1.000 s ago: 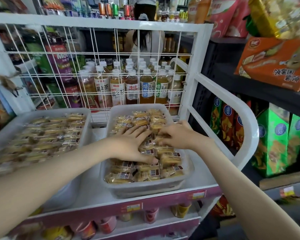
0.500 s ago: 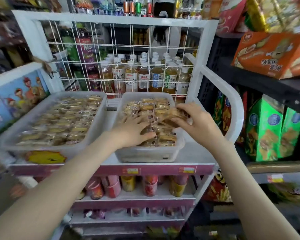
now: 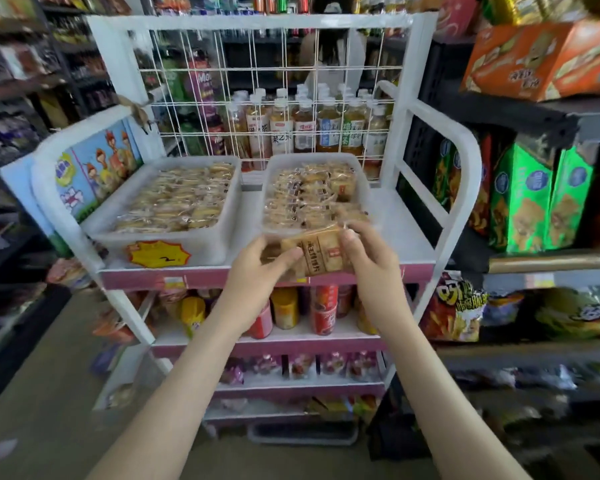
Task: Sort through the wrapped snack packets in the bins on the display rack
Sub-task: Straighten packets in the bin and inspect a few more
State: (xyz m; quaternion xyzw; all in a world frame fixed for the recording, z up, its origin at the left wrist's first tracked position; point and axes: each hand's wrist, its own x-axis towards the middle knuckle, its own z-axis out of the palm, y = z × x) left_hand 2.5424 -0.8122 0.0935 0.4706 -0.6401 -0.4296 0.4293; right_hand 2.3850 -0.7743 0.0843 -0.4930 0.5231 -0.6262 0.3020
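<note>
The left hand [image 3: 257, 268] and right hand [image 3: 368, 258] cover both ends of the packet [image 3: 314, 252], whose print is too blurred to read. The packet hides part of the right bin's [image 3: 362, 188] near wall. The left shelves [image 3: 14, 81] are smeared, and the orange box [image 3: 534, 60] is cut off by the right edge.

Clear-wrapped tan snack pkts [image 3: 309, 199] fill two bins [image 3: 215, 247] atop white rack [image 3: 250, 21].

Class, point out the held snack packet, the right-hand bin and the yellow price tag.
snack packet [image 3: 314, 252], head view, printed front.
right-hand bin [image 3: 312, 156], head view, far rim.
yellow price tag [image 3: 158, 254], head view, middle.
</note>
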